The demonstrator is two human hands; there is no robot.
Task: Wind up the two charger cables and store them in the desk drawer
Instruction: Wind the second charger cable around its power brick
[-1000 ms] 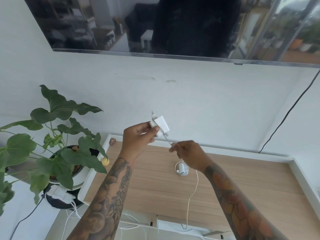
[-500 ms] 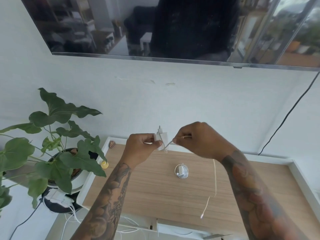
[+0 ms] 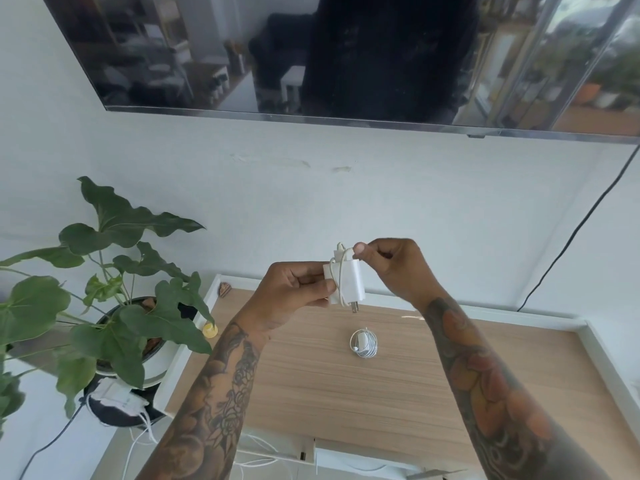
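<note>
Here the left hand (image 3: pixel 294 292) grips the white charger block (image 3: pixel 346 282) above the desk (image 3: pixel 450 393); its palm side is hidden. The right hand (image 3: pixel 394 268) pinches the cable (image 3: pixel 341 271) at the block's 12 o'clock. The wound charger (image 3: pixel 363 342) lies at 6 o'clock, apart from all edges.

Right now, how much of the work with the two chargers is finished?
Done: one charger lies on the desk with its cable coiled round it. In hand: the left hand holds the second charger while the right hand pinches its cable, already looped over the block. Left: finishing this winding and putting both away; neither is stored yet.
</note>
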